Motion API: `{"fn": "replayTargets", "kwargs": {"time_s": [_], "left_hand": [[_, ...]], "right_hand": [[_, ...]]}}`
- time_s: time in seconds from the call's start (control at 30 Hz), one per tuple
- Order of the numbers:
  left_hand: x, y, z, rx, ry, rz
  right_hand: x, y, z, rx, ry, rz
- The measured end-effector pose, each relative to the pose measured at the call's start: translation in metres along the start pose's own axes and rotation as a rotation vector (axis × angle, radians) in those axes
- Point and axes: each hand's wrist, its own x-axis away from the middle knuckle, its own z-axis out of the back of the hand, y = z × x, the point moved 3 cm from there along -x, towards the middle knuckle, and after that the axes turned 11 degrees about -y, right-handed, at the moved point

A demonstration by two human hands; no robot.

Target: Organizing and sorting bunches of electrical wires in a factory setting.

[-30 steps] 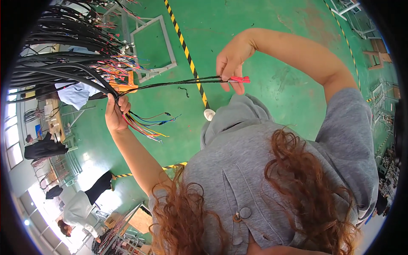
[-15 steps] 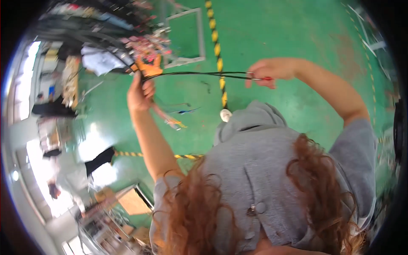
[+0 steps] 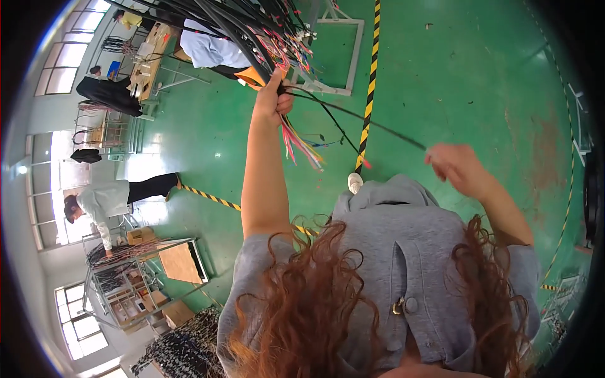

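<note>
My left hand (image 3: 272, 104) is closed around a bundle of black cables (image 3: 242, 41), up at the left of centre. Below that fist, a spray of thin coloured wires (image 3: 299, 145) hangs out. One thin black cable (image 3: 378, 128) runs from the left fist to my right hand (image 3: 459, 169), whose fingers pinch its far end. A second black cable (image 3: 337, 123) leaves the same fist and dangles loose, with a red tip (image 3: 367, 164). The cable end inside my right fingers is hidden.
More cables with pink and red ends (image 3: 287, 47) hang behind my left hand, near a white metal frame (image 3: 357, 57). Yellow-black tape (image 3: 372, 82) crosses the green floor. At the left, a person (image 3: 104, 198) bends over a cable-laden rack (image 3: 126, 258).
Two black cables stretched between my hands before; one has slipped from my right hand and hangs free. My right hand has moved right and nearer my body.
</note>
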Motion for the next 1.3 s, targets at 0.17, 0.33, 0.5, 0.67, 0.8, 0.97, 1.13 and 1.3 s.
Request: {"fn": "replayTargets", "kwargs": {"time_s": [0.17, 0.33, 0.5, 0.67, 0.8, 0.97, 1.13, 1.3], "left_hand": [[0.015, 0.009, -0.015, -0.080, -0.176, -0.060], [0.024, 0.013, -0.036, -0.058, -0.234, -0.020], [0.028, 0.015, -0.044, -0.058, -0.268, -0.039], [0.027, 0.009, -0.032, 0.095, -0.304, -0.005], [0.032, 0.006, -0.032, 0.234, -0.453, -0.100], [0.032, 0.005, -0.028, 0.195, -0.449, -0.122], [0.032, 0.008, -0.037, 0.118, -0.409, -0.124], [0.034, 0.009, -0.041, -0.016, -0.241, -0.121]], "right_hand": [[-0.031, 0.078, -0.014, 0.195, -0.137, -0.037], [-0.113, 0.071, -0.018, -0.057, 0.002, 0.065], [-0.210, 0.035, -0.001, -0.512, -0.098, 0.192], [-0.213, 0.027, -0.005, -0.530, -0.257, 0.106], [-0.205, 0.019, 0.002, 0.051, 0.035, 0.133], [-0.206, 0.009, 0.008, -0.578, -0.112, 0.056], [-0.224, 0.016, 0.008, -0.783, -0.159, 0.018], [-0.229, 0.019, 0.011, -0.529, -0.095, 0.106]]}}
